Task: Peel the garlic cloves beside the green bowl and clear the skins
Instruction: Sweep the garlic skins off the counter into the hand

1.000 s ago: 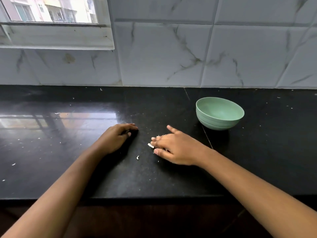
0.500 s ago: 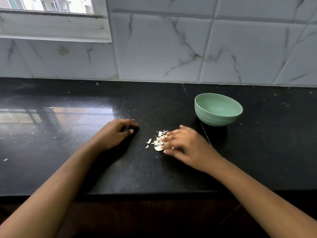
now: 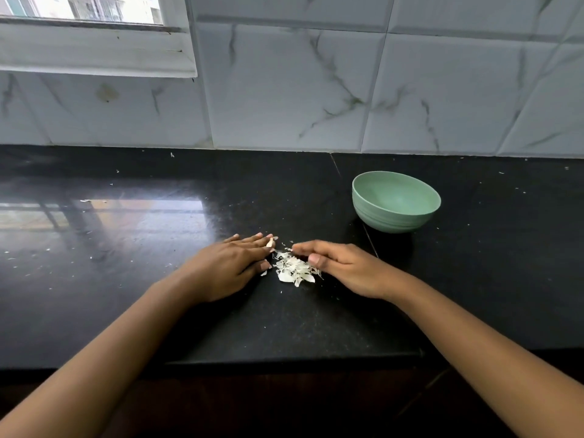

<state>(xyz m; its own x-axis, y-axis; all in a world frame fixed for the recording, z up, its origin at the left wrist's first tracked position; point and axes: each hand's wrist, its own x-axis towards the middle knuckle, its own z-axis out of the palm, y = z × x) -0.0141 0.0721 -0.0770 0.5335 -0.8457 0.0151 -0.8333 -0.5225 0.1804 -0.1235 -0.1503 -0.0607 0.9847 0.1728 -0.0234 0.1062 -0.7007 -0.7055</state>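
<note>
Black polished stone all the way across: the desk (image 3: 151, 314) fills the middle of the frame, its front edge cutting along the lower part and its back edge meeting the marble-look tiled wall (image 3: 284, 90). Wide bare stretches lie at left, under the reflection of the window frame (image 3: 94, 52), and at far right past the bowl. Small pale flecks dot the surface.

Dead centre, the heap of garlic skins (image 3: 294, 268) sits on the desk, bracketed by both hands. The left grip (image 3: 227, 267) lies palm down, fingers straight and flat on the stone, fingertips right at the heap's left side, with one loose scrap touching them at the top. The right grip (image 3: 341, 267) stands on its edge, fingers relaxed and lightly curved, nothing clasped, the thumb just above the skins and the fingers along the heap's right side. Both hands touch or all but touch the heap; the gap between them is filled by skins.

Up and to the right, the green bowl (image 3: 392, 221) stands upright, near the right grip but apart from it.
</note>
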